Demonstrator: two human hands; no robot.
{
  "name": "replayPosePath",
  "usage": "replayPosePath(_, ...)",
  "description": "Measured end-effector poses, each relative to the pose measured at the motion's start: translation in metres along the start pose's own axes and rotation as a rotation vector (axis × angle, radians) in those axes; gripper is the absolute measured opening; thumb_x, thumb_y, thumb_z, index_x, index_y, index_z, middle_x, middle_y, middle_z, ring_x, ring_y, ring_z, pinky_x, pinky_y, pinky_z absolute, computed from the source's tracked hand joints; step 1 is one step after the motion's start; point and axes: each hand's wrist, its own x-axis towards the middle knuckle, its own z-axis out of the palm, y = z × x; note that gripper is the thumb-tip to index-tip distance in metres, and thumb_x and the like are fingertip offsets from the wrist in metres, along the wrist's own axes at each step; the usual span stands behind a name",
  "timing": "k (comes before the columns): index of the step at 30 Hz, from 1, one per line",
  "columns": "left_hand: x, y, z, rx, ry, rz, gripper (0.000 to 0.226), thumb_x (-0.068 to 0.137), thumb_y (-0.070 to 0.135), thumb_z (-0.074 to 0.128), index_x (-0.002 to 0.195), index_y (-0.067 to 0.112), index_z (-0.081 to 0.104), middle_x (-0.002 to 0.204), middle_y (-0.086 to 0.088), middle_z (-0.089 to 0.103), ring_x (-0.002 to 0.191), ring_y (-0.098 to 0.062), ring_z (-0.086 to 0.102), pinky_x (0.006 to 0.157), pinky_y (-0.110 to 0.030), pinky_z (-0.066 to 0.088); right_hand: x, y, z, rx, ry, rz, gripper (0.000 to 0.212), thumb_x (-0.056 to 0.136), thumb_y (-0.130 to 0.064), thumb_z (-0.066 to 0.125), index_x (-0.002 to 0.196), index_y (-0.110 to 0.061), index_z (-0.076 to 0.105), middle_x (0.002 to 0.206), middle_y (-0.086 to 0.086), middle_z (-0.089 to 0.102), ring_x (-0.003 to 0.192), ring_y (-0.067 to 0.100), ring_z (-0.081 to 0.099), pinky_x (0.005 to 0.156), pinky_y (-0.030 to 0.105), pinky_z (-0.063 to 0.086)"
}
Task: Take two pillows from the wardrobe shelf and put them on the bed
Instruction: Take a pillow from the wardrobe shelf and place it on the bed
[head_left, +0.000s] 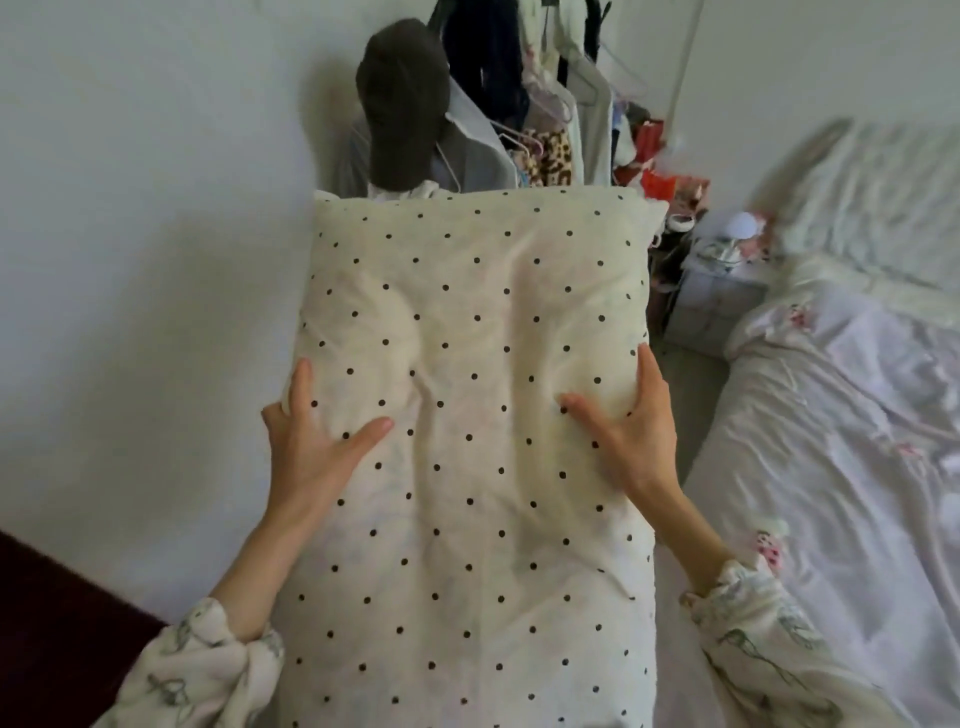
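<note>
A cream pillow with small black dots (472, 322) fills the middle of the head view, held lengthwise in front of me. My left hand (311, 441) grips its left edge, thumb pressed into the top face. My right hand (631, 431) grips its right edge the same way. The bed (841, 467), covered in white sheets with pale pink flowers, lies to the right of the pillow. Whatever is under the pillow is hidden. No second pillow can be made out.
A white wall (130, 234) runs along the left. Behind the pillow stands a clothes rack (524, 93) with hanging garments and a dark cap (402, 98). A small cluttered bedside stand (719, 280) sits by the bed's head. Something dark red (47, 618) is at lower left.
</note>
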Motion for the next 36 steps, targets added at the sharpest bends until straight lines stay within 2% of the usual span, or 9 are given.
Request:
replayPosePath(4, 0.057, 0.011, 0.045, -0.04, -0.151, 0.077, 0.104, 0.058, 0.059, 0.076, 0.137, 0.051, 0.008, 0.121, 0.012, 0.018, 0.109, -0.009, 0.035, 0.091, -0.026, 0.03, 0.036, 0.014, -0.007, -0.048, 0.138, 0.052, 0.099, 0.062, -0.054, 0.076, 0.142, -0.038, 0.02, 0.125, -0.018, 0.036, 0.107, -0.005, 0.034, 0.092, 0.025, 0.031)
replayPosePath(8, 0.107, 0.028, 0.104, -0.058, -0.277, 0.13, 0.105, 0.059, 0.058, 0.076, 0.138, 0.049, 0.008, 0.142, -0.001, 0.019, 0.125, -0.014, 0.032, 0.1, -0.029, 0.028, 0.076, 0.032, -0.02, -0.105, 0.246, 0.068, 0.1, 0.063, -0.051, 0.076, 0.144, -0.033, 0.019, 0.131, -0.016, 0.035, 0.112, -0.006, 0.032, 0.097, 0.024, 0.028)
replayPosePath(14, 0.176, 0.063, 0.209, -0.082, -0.349, 0.219, 0.105, 0.058, 0.057, 0.077, 0.138, 0.049, 0.01, 0.124, 0.009, 0.019, 0.108, -0.007, 0.031, 0.091, -0.028, 0.03, 0.165, 0.073, -0.048, -0.138, 0.352, 0.087, 0.1, 0.063, -0.048, 0.077, 0.145, -0.029, 0.022, 0.143, -0.006, 0.038, 0.128, 0.01, 0.037, 0.104, 0.032, 0.033)
replayPosePath(17, 0.213, 0.091, 0.262, -0.063, -0.363, 0.248, 0.106, 0.056, 0.061, 0.075, 0.138, 0.047, 0.01, 0.133, 0.003, 0.022, 0.11, -0.009, 0.032, 0.091, -0.029, 0.031, 0.215, 0.093, -0.065, -0.126, 0.366, 0.09, 0.1, 0.065, -0.046, 0.077, 0.145, -0.029, 0.021, 0.145, -0.007, 0.035, 0.128, 0.007, 0.036, 0.102, 0.029, 0.032)
replayPosePath(20, 0.246, 0.123, 0.314, -0.06, -0.404, 0.31, 0.108, 0.053, 0.067, 0.073, 0.139, 0.045, 0.011, 0.144, -0.002, 0.021, 0.119, -0.01, 0.031, 0.095, -0.03, 0.033, 0.26, 0.108, -0.088, -0.115, 0.382, 0.111, 0.101, 0.065, -0.049, 0.076, 0.145, -0.032, 0.016, 0.148, -0.009, 0.03, 0.126, 0.0, 0.031, 0.103, 0.029, 0.031)
replayPosePath(23, 0.273, 0.152, 0.364, -0.117, -0.477, 0.328, 0.11, 0.05, 0.07, 0.073, 0.138, 0.048, 0.009, 0.15, 0.0, 0.021, 0.133, -0.016, 0.029, 0.1, -0.032, 0.031, 0.302, 0.121, -0.11, -0.133, 0.437, 0.117, 0.099, 0.065, -0.049, 0.076, 0.144, -0.032, 0.018, 0.147, -0.009, 0.032, 0.129, 0.006, 0.033, 0.104, 0.033, 0.032)
replayPosePath(26, 0.296, 0.176, 0.411, -0.151, -0.499, 0.338, 0.109, 0.049, 0.069, 0.074, 0.138, 0.048, 0.013, 0.147, -0.001, 0.024, 0.126, -0.01, 0.031, 0.099, -0.03, 0.033, 0.343, 0.132, -0.128, -0.147, 0.479, 0.122, 0.099, 0.064, -0.048, 0.076, 0.144, -0.033, 0.019, 0.138, -0.013, 0.035, 0.12, 0.002, 0.035, 0.096, 0.03, 0.034)
replayPosePath(29, 0.318, 0.194, 0.457, -0.145, -0.493, 0.35, 0.108, 0.051, 0.067, 0.073, 0.139, 0.048, 0.012, 0.147, -0.001, 0.02, 0.117, -0.004, 0.023, 0.095, -0.027, 0.028, 0.384, 0.147, -0.143, -0.137, 0.487, 0.122, 0.099, 0.065, -0.047, 0.077, 0.144, -0.034, 0.019, 0.139, -0.013, 0.035, 0.125, 0.006, 0.037, 0.099, 0.032, 0.036)
replayPosePath(36, 0.403, 0.226, 0.581, -0.143, -0.535, 0.363, 0.109, 0.054, 0.066, 0.073, 0.139, 0.047, 0.009, 0.143, -0.002, 0.02, 0.114, -0.007, 0.027, 0.091, -0.029, 0.031, 0.512, 0.195, -0.16, -0.19, 0.533, 0.125, 0.099, 0.066, -0.045, 0.077, 0.144, -0.03, 0.019, 0.14, -0.009, 0.035, 0.12, 0.003, 0.035, 0.101, 0.033, 0.035)
